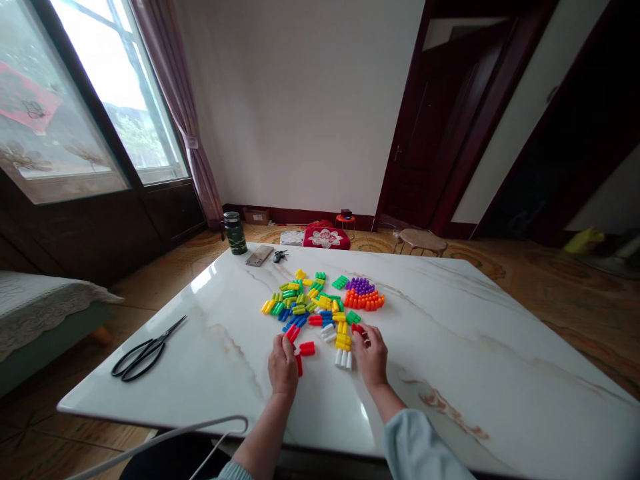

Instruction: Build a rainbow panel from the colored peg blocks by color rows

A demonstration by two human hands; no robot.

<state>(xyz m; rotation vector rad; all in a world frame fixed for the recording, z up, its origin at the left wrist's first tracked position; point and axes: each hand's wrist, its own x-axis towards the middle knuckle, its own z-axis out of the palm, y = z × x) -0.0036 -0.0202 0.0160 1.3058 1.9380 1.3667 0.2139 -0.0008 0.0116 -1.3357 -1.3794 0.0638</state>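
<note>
My left hand (283, 368) is at the near side of a pile of small, round-ended plastic building blocks, its fingers closed on a red block (292, 332). Two more red blocks lie beside it, one flat on the table (307, 348) and one partly hidden by the hand. My right hand (371, 355) pinches another red block (357, 329) just right of the yellow blocks (343, 340). White blocks (343, 359) stand between my hands. Green, yellow and blue blocks (300, 303) are heaped farther back.
Purple blocks (360, 287) and orange blocks (365, 301) stand in rows at the pile's right. Black scissors (145, 355) lie at the left of the marble-patterned table (480, 347). A green bottle (235, 233), a phone (259, 255) and keys (280, 256) are along the far edge.
</note>
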